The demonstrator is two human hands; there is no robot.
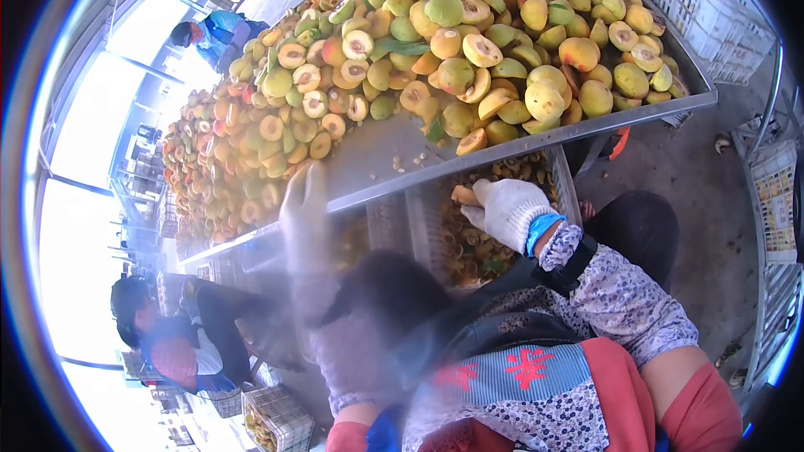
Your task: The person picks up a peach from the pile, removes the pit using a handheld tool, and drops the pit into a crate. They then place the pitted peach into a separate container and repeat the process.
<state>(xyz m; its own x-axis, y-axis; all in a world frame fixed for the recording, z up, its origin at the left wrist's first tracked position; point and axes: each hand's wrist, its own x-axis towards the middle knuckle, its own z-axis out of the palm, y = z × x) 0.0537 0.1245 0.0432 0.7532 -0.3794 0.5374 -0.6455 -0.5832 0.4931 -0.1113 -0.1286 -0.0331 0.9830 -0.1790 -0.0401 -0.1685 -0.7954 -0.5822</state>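
Halved and whole yellow-green peaches (456,75), some with pits showing, are heaped on a metal table (368,151). My left hand (306,209), in a pale glove, is smeared by motion at the table's front edge, close to the peaches; its fingers cannot be made out. My right hand (511,209), in a white knitted glove, is closed on a small orange-brown piece, whose kind I cannot make out. Below that hand stands a crate (568,184) of peach pieces (477,255), under the table's rim.
One person (218,38) is at the far side of the heap. Another person (176,335) sits to the left, near a white crate (280,418) with yellow pieces in it. Stacked white crates (695,8) stand at the upper right, and a metal rack (775,285) at the right.
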